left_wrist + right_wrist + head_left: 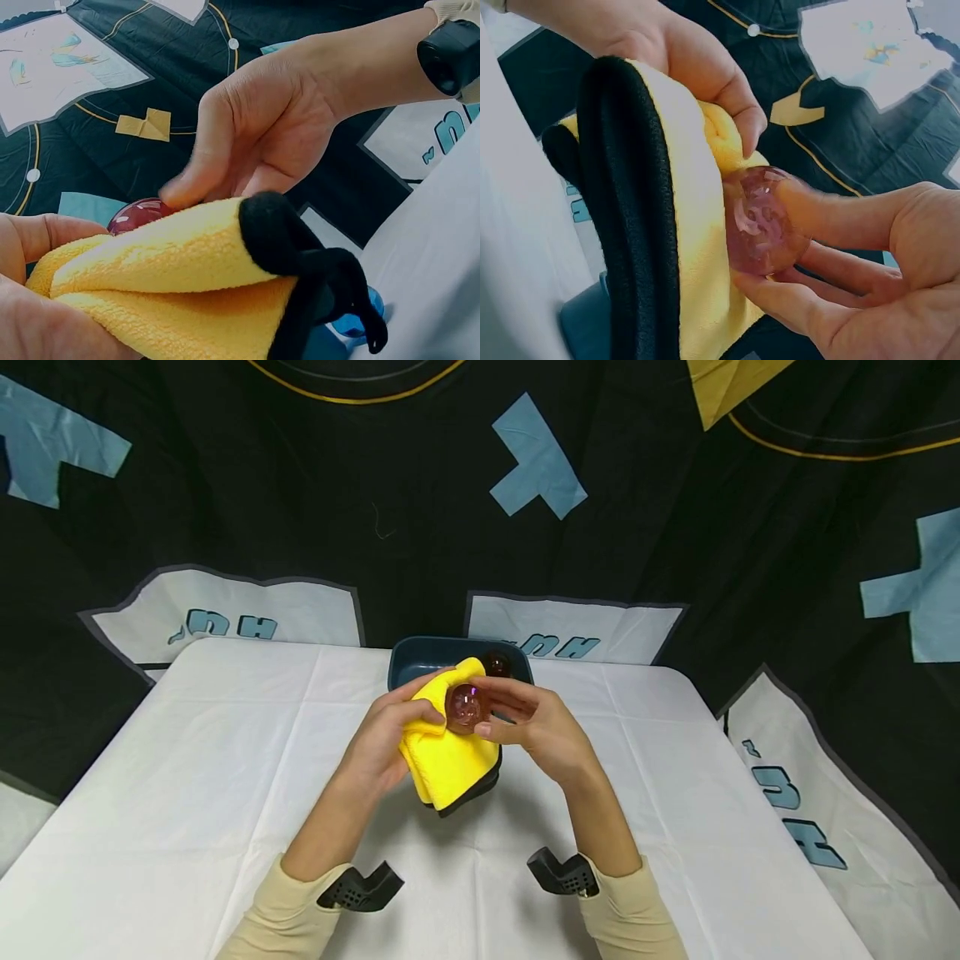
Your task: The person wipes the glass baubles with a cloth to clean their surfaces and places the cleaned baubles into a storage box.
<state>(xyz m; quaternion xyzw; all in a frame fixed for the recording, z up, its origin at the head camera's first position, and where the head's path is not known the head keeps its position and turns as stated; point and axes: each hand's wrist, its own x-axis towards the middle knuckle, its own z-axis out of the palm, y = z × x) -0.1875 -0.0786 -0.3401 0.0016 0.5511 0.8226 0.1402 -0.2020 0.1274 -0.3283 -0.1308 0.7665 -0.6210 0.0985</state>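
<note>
Head view: the reddish ball (467, 710) sits against the yellow cloth (453, 768), at its upper right. The right hand (543, 727), the nearer, pinches the ball from the cloth's right; the left hand (386, 735) grips the cloth's left side. Beyond the cloth, on the worktop (187, 793), stands a dark blue bin (420, 652) with a dark ball (497, 663) inside, partly hidden.

Left wrist view: the reddish ball, round with no long axis, peeks over the cloth's far edge; a blue object (352, 324) shows behind its black border.

Right wrist view: the thumb and fingers hold the ball touching the cloth's yellow face.
</note>
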